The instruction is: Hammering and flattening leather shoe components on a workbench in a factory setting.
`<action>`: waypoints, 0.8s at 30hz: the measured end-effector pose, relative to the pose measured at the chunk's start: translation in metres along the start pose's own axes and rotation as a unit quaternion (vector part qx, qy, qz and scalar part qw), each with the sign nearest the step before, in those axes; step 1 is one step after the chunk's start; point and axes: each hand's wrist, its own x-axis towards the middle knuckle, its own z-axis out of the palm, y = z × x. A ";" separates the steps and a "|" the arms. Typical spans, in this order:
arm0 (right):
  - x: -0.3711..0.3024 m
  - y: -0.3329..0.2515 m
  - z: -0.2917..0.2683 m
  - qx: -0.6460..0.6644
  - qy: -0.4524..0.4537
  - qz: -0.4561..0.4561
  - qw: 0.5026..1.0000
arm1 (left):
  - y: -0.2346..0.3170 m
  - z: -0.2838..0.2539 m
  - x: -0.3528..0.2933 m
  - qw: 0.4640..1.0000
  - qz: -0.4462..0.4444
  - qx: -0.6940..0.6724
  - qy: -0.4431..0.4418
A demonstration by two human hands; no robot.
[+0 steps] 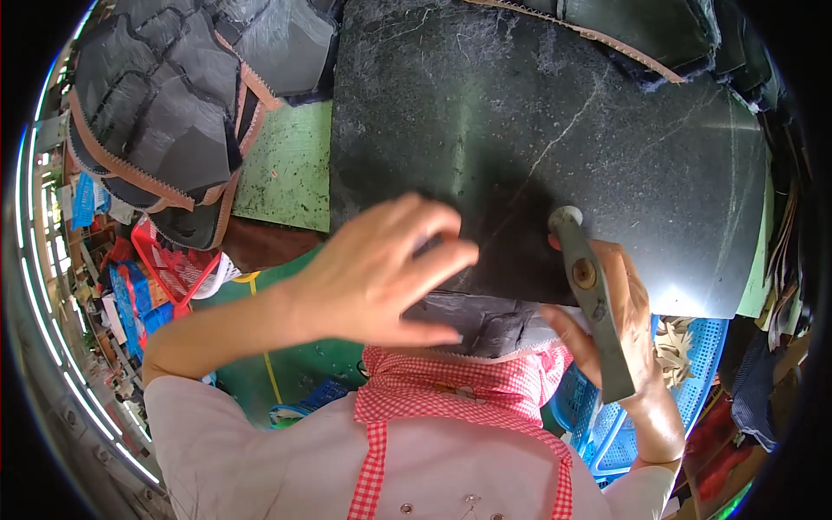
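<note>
My right hand (639, 334) is wrapped round a hammer (598, 308) with a worn metal head, a round face at one end and a flat wedge at the other. It hovers by the near right part of a dark, scratched stone slab (416, 121). My left hand (368, 269) hangs over the slab's near edge with its fingers spread and nothing visible in them. Below the edge, in my lap, rests a dark grey sewn piece (481, 328) with a brownish trim. Neither hand visibly grips it.
Stacked dark grey pieces with brown zigzag-cut trims (165, 121) lie at the far left, and more (646, 35) at the far right. Under the slab is a pale green board (282, 173). A red basket (173, 264) stands left; blue baskets (706, 364) holding beige scraps sit right.
</note>
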 end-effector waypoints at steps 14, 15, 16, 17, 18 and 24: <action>-0.045 0.001 0.026 0.039 -0.058 -0.065 0.995 | 0.041 0.045 -0.056 0.975 -0.016 -0.202 0.093; -0.044 -0.003 0.028 0.066 -0.047 -0.045 0.996 | 0.042 0.040 -0.052 0.974 -0.015 -0.203 0.095; -0.044 -0.006 0.028 0.091 -0.035 -0.024 0.995 | 0.043 0.034 -0.048 0.959 -0.011 -0.259 0.119; -0.047 -0.008 0.023 0.086 -0.033 -0.023 0.995 | 0.043 0.029 -0.043 0.939 -0.005 -0.315 0.141; -0.052 -0.009 0.012 0.084 -0.096 0.053 0.990 | 0.043 0.026 -0.036 0.930 -0.003 -0.337 0.145; -0.031 0.000 -0.066 -0.064 0.019 0.053 0.996 | 0.044 0.020 0.043 0.929 -0.045 -0.346 0.124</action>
